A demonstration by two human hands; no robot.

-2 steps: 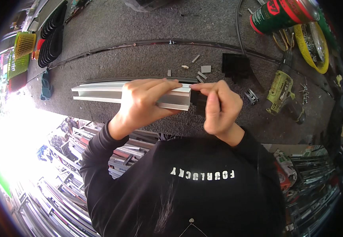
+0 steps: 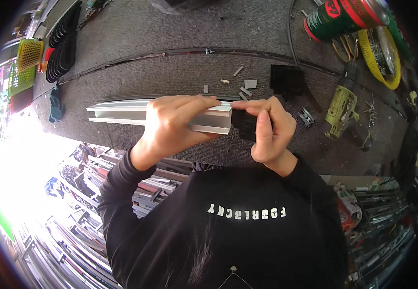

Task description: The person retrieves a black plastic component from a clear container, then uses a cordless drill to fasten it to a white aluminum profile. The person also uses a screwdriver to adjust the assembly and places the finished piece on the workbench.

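A silver aluminium profile (image 2: pixel 211 121) with an open channel lies crosswise before me at the bench's near side. My left hand (image 2: pixel 170 118) is closed round it near its right end, fingers over the top and thumb below. At that end, the tip of my right hand's (image 2: pixel 274 127) index finger touches the profile's upper corner. The other right fingers are curled in, and whatever they hold, if anything, is hidden. A black piece (image 2: pixel 247 126) shows between the profile's end and my right thumb; whether I grip it cannot be told. Along the profile's far side runs a dark strip (image 2: pixel 189 97).
Small grey offcuts (image 2: pixel 251 84) and a black square piece (image 2: pixel 286 79) lie beyond my hands. Rightward are a small metal fitting (image 2: pixel 306 118), a green power drill (image 2: pixel 341 108), loose screws (image 2: pixel 371 111), a yellow basket (image 2: pixel 396 79) and a can (image 2: pixel 344 19). Blue-green gloves (image 2: pixel 55 103) lie left.
My right thumb and palm have shifted slightly rightward, showing more of the black piece. The index fingertip stays at the profile's corner. The left hand and profile have edged slightly left.
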